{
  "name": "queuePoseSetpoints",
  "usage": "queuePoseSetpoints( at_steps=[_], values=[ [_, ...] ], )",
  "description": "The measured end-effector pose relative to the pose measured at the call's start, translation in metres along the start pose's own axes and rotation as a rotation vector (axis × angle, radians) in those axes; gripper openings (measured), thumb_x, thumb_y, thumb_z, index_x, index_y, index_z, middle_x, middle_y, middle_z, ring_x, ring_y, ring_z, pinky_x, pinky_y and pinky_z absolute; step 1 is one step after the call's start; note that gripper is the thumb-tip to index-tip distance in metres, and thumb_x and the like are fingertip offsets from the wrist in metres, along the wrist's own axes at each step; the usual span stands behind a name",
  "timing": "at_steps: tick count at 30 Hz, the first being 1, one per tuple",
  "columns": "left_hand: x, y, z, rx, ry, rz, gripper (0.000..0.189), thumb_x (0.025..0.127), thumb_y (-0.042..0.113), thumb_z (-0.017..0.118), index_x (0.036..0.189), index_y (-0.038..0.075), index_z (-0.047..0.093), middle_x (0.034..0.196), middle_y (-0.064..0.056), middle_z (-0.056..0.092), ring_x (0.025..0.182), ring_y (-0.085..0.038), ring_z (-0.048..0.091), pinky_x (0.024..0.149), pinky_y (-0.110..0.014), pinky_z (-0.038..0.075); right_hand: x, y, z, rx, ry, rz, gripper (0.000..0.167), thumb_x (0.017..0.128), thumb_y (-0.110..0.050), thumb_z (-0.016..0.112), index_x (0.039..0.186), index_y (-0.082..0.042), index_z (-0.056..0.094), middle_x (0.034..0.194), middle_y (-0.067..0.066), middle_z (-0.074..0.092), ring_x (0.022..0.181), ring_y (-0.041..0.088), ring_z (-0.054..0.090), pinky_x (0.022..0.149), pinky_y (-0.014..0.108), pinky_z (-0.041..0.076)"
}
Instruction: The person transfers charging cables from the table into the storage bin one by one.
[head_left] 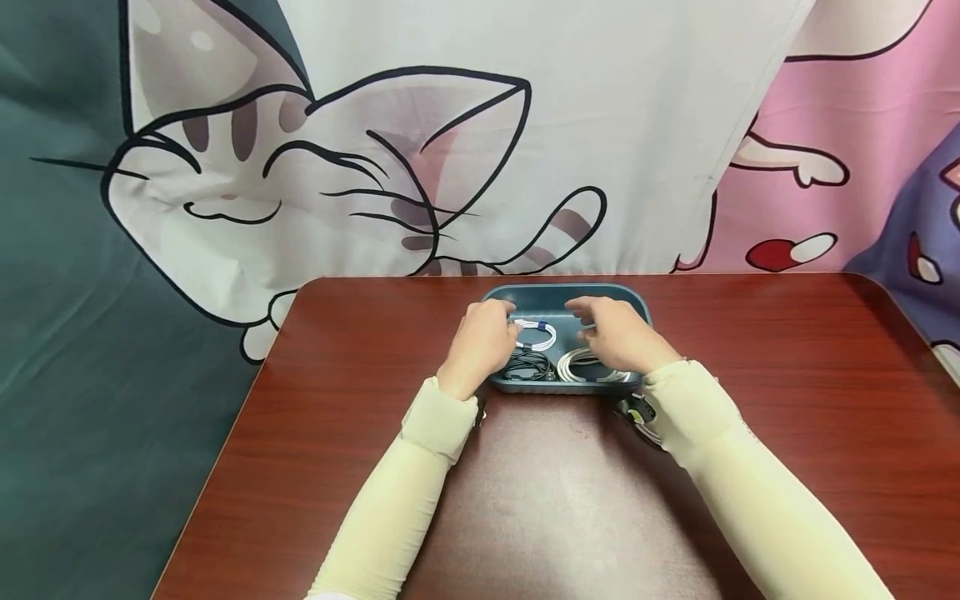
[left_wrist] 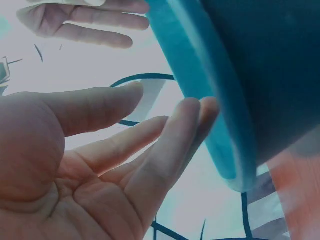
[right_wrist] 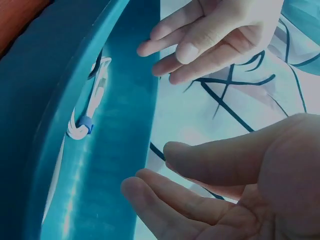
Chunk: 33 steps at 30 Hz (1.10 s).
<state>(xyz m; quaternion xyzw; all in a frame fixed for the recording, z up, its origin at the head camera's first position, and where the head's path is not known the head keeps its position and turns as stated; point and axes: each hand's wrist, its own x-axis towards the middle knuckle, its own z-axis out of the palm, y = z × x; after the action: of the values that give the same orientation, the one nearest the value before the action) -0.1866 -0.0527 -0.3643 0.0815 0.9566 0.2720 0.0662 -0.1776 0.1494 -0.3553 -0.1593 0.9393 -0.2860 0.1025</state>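
Observation:
A shallow blue-green tray (head_left: 566,292) sits at the table's far edge with coiled cables inside. In the head view a white cable coil (head_left: 546,336) with a blue tie lies toward its left, a dark cable coil (head_left: 527,367) at its front left and a pale cable coil (head_left: 573,367) at its front right. My left hand (head_left: 486,337) is over the tray's left side, fingers loosely bent and apart from the thumb. Over the right side hovers my right hand (head_left: 618,333), its fingers spread and holding nothing. Both wrist views show bare palms near the tray's rim (left_wrist: 220,85).
The brown wooden table (head_left: 570,500) stretches toward me in front of the tray. Behind it hangs a curtain (head_left: 637,125) printed with cartoon cats. A dark wrist camera (head_left: 639,417) is strapped beneath my right wrist.

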Motion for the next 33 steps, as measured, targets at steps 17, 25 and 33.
queuePoseSetpoints(
  at_steps=[17, 25, 33],
  values=[
    [-0.027, 0.010, 0.006, -0.031, 0.190, 0.149, 0.028, 0.094, 0.017, 0.071, 0.119, 0.004, 0.073, 0.097, -0.005, 0.073, 0.089, -0.019, 0.067, 0.077, -0.032, 0.053, -0.040, 0.017, -0.013, 0.042, 0.077, -0.023, 0.041, 0.096, 0.002, 0.058, 0.137, 0.004, 0.055, 0.134, 0.025, 0.060, 0.113, 0.039, 0.066, 0.093, 0.052, 0.051],
    [-0.040, 0.014, 0.012, -0.069, 0.236, 0.207, 0.024, 0.092, 0.014, 0.072, 0.114, 0.005, 0.075, 0.086, -0.001, 0.071, 0.078, -0.015, 0.066, 0.070, -0.027, 0.051, -0.053, 0.019, -0.014, 0.007, 0.120, -0.036, 0.040, 0.095, 0.001, 0.060, 0.135, 0.002, 0.058, 0.126, 0.022, 0.066, 0.105, 0.034, 0.068, 0.091, 0.052, 0.050],
    [-0.049, 0.019, 0.017, -0.093, 0.227, 0.221, 0.017, 0.091, 0.013, 0.071, 0.106, 0.008, 0.077, 0.085, 0.001, 0.073, 0.080, -0.012, 0.068, 0.071, -0.026, 0.052, -0.064, 0.025, -0.015, -0.005, 0.154, -0.051, 0.040, 0.092, 0.002, 0.062, 0.132, 0.004, 0.059, 0.124, 0.024, 0.066, 0.103, 0.036, 0.069, 0.089, 0.053, 0.052]
  ],
)
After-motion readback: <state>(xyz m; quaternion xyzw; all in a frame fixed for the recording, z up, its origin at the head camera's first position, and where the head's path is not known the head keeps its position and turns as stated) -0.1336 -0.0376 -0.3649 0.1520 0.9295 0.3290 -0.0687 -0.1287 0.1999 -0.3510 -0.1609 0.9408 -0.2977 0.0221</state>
